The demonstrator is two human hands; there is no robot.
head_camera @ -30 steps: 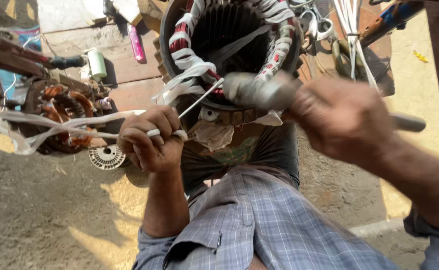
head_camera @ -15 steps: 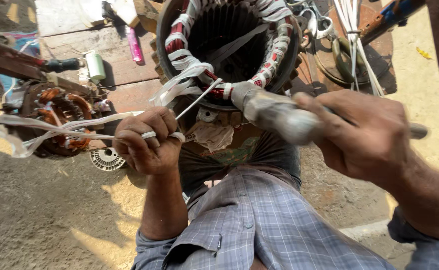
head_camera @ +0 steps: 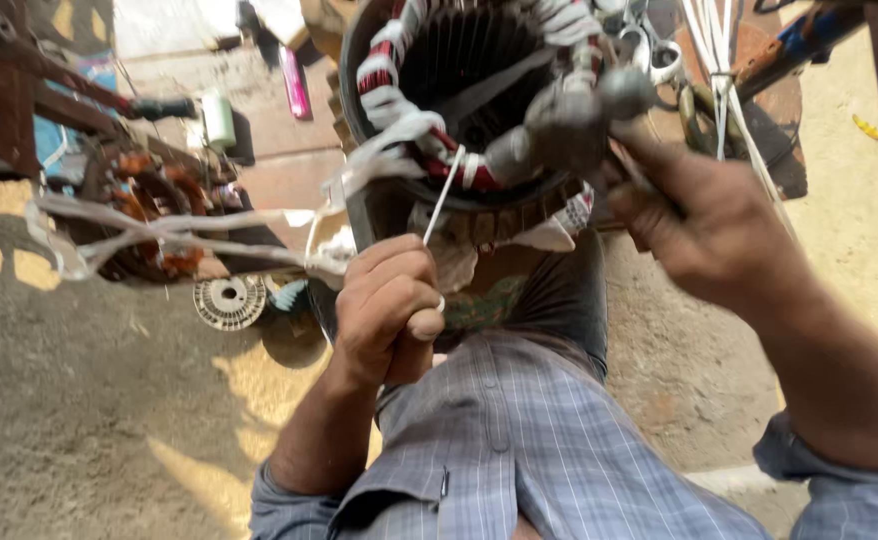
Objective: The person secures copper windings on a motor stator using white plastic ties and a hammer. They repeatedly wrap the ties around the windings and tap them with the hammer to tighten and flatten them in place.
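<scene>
Now left hand (head_camera: 387, 312) fingers clamped on white tape (head_camera: 443, 196), right hand (head_camera: 711, 228) raised gripping hammer (head_camera: 569, 125).

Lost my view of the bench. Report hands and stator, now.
Left hand fisted on white tie strip. Right hand grips hammer at stator winding. Loose white tape trails left.
</scene>
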